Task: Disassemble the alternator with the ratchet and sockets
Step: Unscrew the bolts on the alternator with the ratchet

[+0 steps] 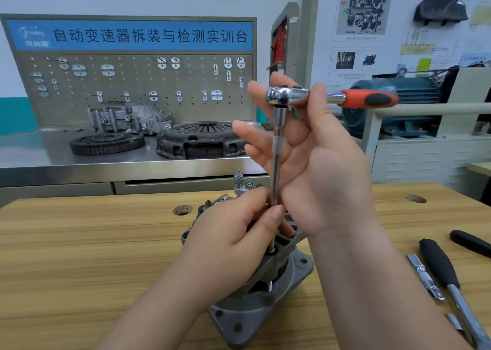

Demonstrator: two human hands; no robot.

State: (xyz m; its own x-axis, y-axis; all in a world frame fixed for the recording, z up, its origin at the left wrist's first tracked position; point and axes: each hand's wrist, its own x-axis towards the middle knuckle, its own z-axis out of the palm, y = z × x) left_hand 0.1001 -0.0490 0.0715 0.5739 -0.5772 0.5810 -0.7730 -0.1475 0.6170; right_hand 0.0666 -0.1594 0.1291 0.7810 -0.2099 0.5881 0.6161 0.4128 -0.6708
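1. On the wooden table [79,256], our left hand [233,243] pinches the lower part of an upright extension bar [276,163] between thumb and fingertips.
2. Beneath that hand sits the alternator [252,315], near the table's middle, with the bar's lower end meeting its top.
3. The ratchet [292,96] caps the bar, its red handle pointing right.
4. Our right hand [326,169] holds the ratchet head between thumb and forefinger, the other fingers spread straight behind the bar.
5. Far right, black-handled tools [438,264] lie on the table.
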